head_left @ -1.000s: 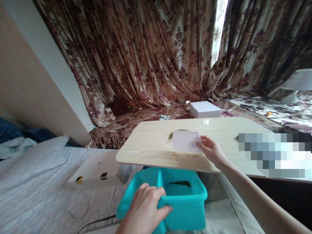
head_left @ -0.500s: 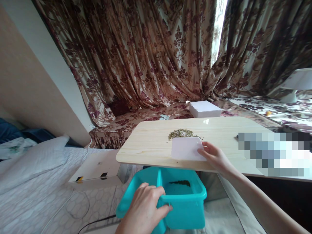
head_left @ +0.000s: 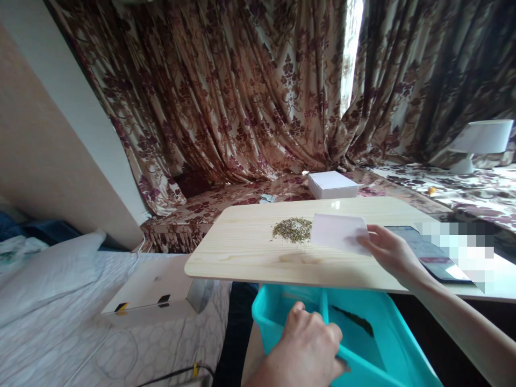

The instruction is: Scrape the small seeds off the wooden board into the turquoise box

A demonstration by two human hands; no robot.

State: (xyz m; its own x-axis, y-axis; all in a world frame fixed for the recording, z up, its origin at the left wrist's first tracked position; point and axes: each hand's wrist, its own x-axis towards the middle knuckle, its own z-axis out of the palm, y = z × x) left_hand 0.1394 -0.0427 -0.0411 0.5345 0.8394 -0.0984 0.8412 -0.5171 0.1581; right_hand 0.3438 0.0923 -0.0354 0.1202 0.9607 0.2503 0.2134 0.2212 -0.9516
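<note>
My right hand [head_left: 387, 248] pinches the right edge of a thin white rectangular card [head_left: 338, 232], held at the right side of a pile of small green and pale grains [head_left: 291, 230] on the light wooden tabletop [head_left: 242, 258]. Below the table's front edge, my left hand [head_left: 304, 344] is closed on the near rim of a turquoise plastic bin [head_left: 387, 312], by its divider. The bin has two compartments; dark green grains [head_left: 357, 319] lie in the right one. My left fingertips are partly hidden by the hand.
A tablet-like device [head_left: 421, 251], partly blurred out, lies on the table's right side. Behind the table stands a white box [head_left: 332, 184] on patterned fabric. To the left, a larger white box [head_left: 155, 285] rests on the quilted bed [head_left: 36, 338], with cables nearby.
The white card has shifted right, from in front of the grain pile to its right side. My left hand and the turquoise bin have also moved right, and the bin has turned.
</note>
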